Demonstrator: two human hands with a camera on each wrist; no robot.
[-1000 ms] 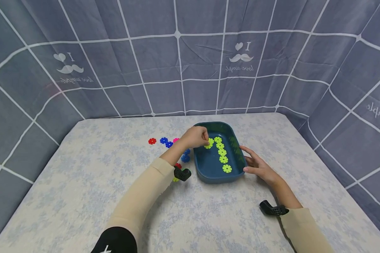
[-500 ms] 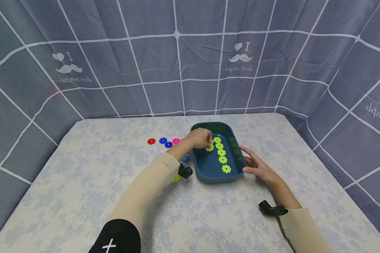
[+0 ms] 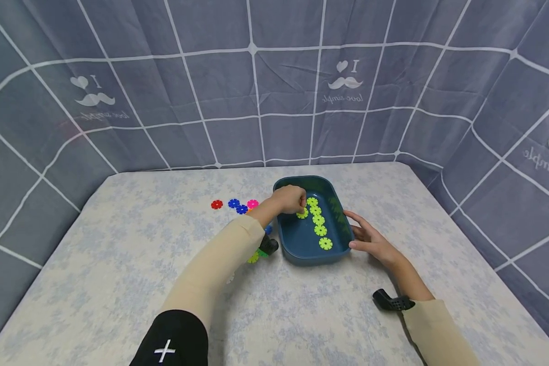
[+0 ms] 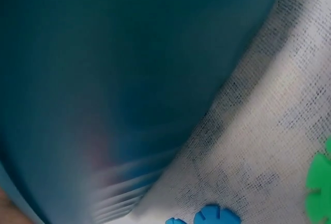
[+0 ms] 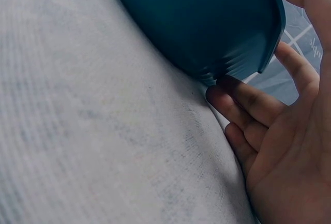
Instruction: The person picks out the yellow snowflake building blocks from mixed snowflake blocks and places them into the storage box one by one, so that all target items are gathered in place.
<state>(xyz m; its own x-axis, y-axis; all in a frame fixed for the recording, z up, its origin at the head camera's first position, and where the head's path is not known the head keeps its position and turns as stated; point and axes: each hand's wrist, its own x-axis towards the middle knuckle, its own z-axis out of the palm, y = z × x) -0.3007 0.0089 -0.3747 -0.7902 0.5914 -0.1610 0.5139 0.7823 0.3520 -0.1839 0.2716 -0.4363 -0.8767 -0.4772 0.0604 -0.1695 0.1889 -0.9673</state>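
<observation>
Over the left part of a dark teal plastic bin (image 3: 308, 258), my left hand (image 3: 289, 199) reaches in with curled fingers. Its fingertips pinch a yellow-green snowflake disc (image 3: 303, 214), partly hidden by the hand, at the bin floor. Several more yellow-green discs (image 3: 318, 220) lie in a line along the bin's middle. My right hand (image 3: 370, 239) rests against the bin's right outer wall, fingers spread and loosely bent. In the right wrist view those fingers (image 5: 253, 100) touch the bin's side (image 5: 201, 22). The left wrist view shows mostly the bin's outer wall (image 4: 129, 79).
Left of the bin lie loose discs: a red one (image 3: 217, 204), blue ones (image 3: 241, 209), a pink one (image 3: 252, 204), a yellow-green one (image 3: 253, 258) and a pale one (image 3: 230, 278). The left forearm hides part of this group. A grey checked curtain (image 3: 229, 101) hangs behind the table.
My left hand has moved slightly right and lower into the bin with the yellow-green disc. The right hand keeps its place on the bin wall.
</observation>
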